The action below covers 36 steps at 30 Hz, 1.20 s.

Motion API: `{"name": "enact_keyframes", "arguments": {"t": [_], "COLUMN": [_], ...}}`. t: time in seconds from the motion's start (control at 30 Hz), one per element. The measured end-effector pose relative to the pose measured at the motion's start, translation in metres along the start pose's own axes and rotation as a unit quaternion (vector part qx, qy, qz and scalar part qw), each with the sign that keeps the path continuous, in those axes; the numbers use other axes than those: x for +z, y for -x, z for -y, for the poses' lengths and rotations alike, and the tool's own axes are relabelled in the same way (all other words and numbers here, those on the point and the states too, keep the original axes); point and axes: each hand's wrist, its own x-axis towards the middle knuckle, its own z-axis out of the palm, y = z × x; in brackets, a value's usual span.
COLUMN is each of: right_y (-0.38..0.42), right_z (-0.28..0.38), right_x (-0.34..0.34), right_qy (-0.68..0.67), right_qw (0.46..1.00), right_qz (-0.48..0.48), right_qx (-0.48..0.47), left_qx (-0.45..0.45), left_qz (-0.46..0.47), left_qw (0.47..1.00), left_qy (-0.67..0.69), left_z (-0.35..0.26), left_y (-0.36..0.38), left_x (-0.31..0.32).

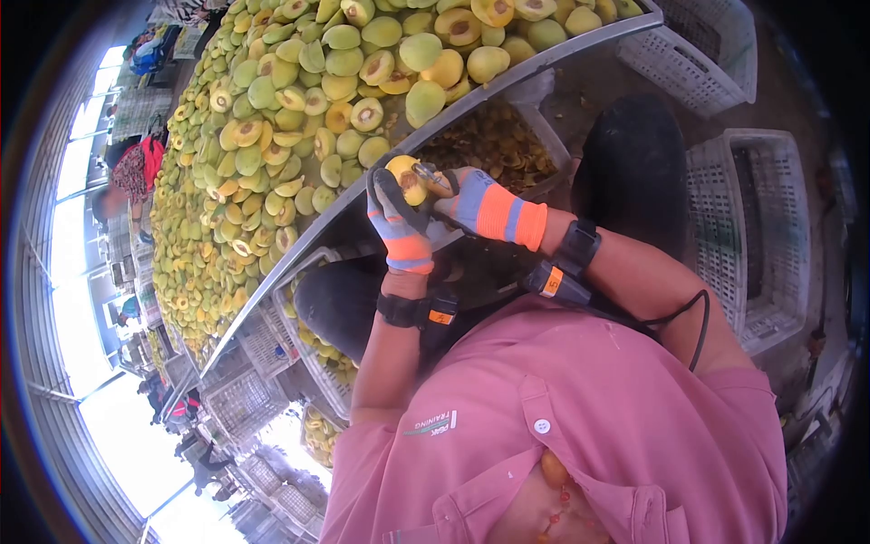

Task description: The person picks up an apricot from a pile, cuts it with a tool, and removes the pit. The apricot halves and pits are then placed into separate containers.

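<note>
Left hand (397,222) is gripping a fruit (405,178); right hand (471,201) is closing on a tool (431,179), pitting it; next, scooping cleanly.

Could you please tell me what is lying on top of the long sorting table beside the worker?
The table carries a deep heap of halved green-yellow fruit, many with pit hollows showing. Its surface is covered entirely, so lower layers cannot be seen.

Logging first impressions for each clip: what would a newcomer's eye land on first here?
First, the huge heap of halved yellow-green fruit filling the long table across the upper left. Next, at the table's edge, the gloved left hand gripping one yellow fruit while the gloved right hand works a small tool against it. White plastic crates stand at the right.
</note>
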Motion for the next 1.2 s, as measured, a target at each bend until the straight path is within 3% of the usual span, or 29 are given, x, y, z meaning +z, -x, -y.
{"name": "enact_keyframes", "arguments": {"t": [0.07, 0.1, 0.13, 0.17, 0.27, 0.37, 0.47, 0.6, 0.77, 0.87, 0.9, 0.93, 1.03, 1.1, 1.2], "right_y": [-0.005, -0.009, -0.013, -0.016, -0.012, -0.006, 0.000, 0.000, 0.003, 0.004, 0.007, 0.010, 0.009, 0.008, 0.008], "right_z": [-0.009, -0.015, -0.021, -0.027, -0.022, -0.009, -0.002, 0.005, -0.006, -0.013, -0.006, -0.002, 0.002, -0.001, -0.003], "right_x": [0.004, 0.006, 0.006, 0.006, 0.003, -0.001, -0.002, -0.010, 0.003, 0.005, 0.002, 0.001, 0.006, 0.008, 0.008], "right_qy": [-0.006, -0.009, -0.010, -0.011, -0.020, 0.003, -0.026, 0.012, 0.027, 0.055, 0.064, 0.073, 0.039, 0.054, 0.019], "right_qw": [1.000, 0.999, 0.999, 0.999, 1.000, 1.000, 0.999, 0.991, 0.996, 0.996, 0.996, 0.994, 0.994, 0.997, 0.997], "right_qz": [-0.021, -0.032, -0.032, -0.032, -0.019, -0.011, 0.025, 0.124, 0.058, 0.050, 0.063, 0.077, 0.079, 0.054, 0.035], "right_qx": [0.005, 0.007, 0.003, 0.000, -0.007, 0.006, 0.003, 0.049, 0.070, 0.042, 0.021, 0.000, 0.057, 0.031, 0.060], "left_qx": [-0.004, -0.109, -0.210, -0.304, -0.312, -0.242, -0.270, -0.195, -0.139, 0.095, -0.069, -0.243, -0.245, -0.243, -0.311], "left_qz": [-0.041, -0.050, -0.058, -0.063, -0.068, -0.037, -0.061, -0.025, 0.059, 0.121, 0.177, 0.168, 0.126, 0.081, 0.018], "left_qw": [0.999, 0.975, 0.917, 0.826, 0.824, 0.892, 0.865, 0.909, 0.971, 0.988, 0.962, 0.890, 0.897, 0.906, 0.880], "left_qy": [0.033, 0.187, 0.334, 0.470, 0.468, 0.379, 0.419, 0.369, 0.187, 0.023, 0.194, 0.347, 0.345, 0.336, 0.358], "left_z": [-0.003, -0.009, -0.017, -0.024, -0.034, -0.009, -0.025, -0.010, -0.005, 0.020, 0.010, 0.000, -0.004, -0.001, -0.003], "left_y": [-0.004, -0.006, -0.008, -0.008, -0.009, -0.001, -0.003, 0.001, -0.005, -0.009, -0.013, -0.016, -0.014, -0.010, -0.005], "left_x": [0.004, 0.004, 0.002, 0.001, 0.001, 0.011, 0.008, -0.003, -0.016, -0.029, -0.036, -0.043, -0.036, -0.023, -0.002]}}
